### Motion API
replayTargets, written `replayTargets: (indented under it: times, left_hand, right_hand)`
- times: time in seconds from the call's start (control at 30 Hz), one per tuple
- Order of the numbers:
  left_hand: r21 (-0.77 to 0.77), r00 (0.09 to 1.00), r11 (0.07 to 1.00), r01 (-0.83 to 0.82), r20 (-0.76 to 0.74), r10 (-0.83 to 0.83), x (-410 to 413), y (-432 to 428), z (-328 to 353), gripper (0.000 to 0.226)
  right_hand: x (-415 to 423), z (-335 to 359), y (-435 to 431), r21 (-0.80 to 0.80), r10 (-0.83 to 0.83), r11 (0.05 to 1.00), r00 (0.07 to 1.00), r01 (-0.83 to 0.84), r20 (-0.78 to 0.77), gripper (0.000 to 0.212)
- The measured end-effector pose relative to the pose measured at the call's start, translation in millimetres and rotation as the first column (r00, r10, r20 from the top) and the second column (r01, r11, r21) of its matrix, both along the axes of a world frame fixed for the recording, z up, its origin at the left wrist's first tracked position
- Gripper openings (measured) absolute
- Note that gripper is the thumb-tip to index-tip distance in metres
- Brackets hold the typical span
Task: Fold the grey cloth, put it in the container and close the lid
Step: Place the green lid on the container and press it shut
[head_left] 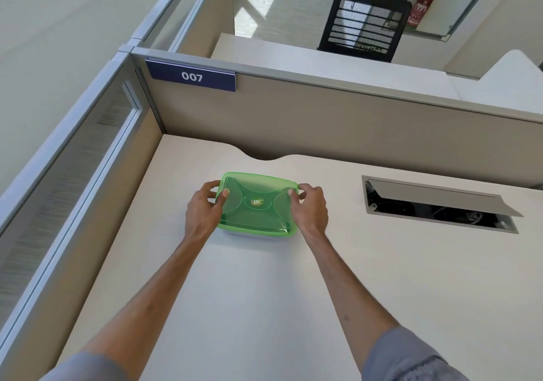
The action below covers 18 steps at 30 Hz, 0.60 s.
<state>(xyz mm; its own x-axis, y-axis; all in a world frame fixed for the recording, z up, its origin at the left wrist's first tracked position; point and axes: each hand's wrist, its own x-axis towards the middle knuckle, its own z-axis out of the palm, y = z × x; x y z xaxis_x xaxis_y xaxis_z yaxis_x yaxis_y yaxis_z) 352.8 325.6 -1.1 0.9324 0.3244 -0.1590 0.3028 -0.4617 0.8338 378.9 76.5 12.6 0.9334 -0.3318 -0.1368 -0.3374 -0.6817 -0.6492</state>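
Observation:
A rectangular container with a translucent green lid sits on the pale desk, lid on top. My left hand grips its left side, thumb pressed on the lid's top. My right hand grips the right side the same way, thumb on the lid. A dark shape shows dimly through the lid; I cannot tell whether it is the grey cloth. No cloth lies on the desk.
A cable hatch with its flap raised is set in the desk to the right. Cubicle partitions close the back and left sides; one carries a sign reading 007. A black mesh chair stands beyond.

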Motion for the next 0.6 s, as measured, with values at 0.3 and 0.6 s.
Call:
replayTargets:
  times: [0.3,0.6]
  left_hand:
    - [-0.080,0.999,0.997,-0.023,-0.040,0.020,-2.4,-4.1,-0.7,0.057]
    - [-0.226,0.999,0.974,-0.017,-0.046,0.007,-8.8,-1.6,1.0,0.041]
  right_hand:
    - [1.0,-3.8,-3.5,0.057,-0.023,0.998,1.000,0.022,0.007,0.040]
    - [-2.3,-4.5,-5.7,0.086,-0.040,0.996,0.999,0.037,0.028,0.038]
